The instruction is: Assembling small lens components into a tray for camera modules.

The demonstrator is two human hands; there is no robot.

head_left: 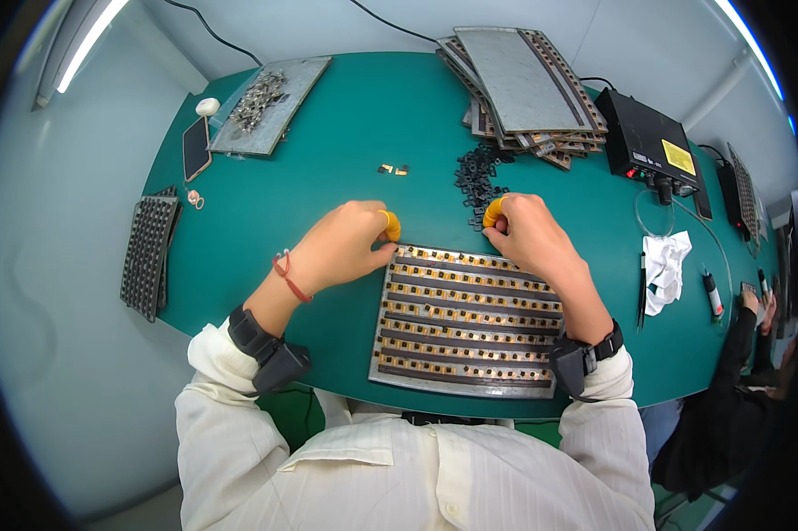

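Note:
A flat metal tray (pixel 466 320) with several rows of small gold and black parts, split by dark strips, lies in front of me. Over its far left corner, my left hand (pixel 350 241) has thumb and forefinger pinched together, a yellow finger cot on one finger. What the pinch holds, if anything, is too small to see. My right hand (pixel 533 232), also with a yellow cot, reaches across the far right part of the tray. Its fingertips are closed at the near end of a heap of small black parts (pixel 478 177); whatever lies between them is hidden.
Several small gold and black pieces (pixel 393 169) lie beyond the tray. Stacked trays (pixel 527 84), a black control box (pixel 644 142), tweezers (pixel 642 292), white tissue (pixel 666 270) and a phone (pixel 197 149) surround the work area. Metal parts (pixel 259 99) sit back left; another person (pixel 726 398) works at right.

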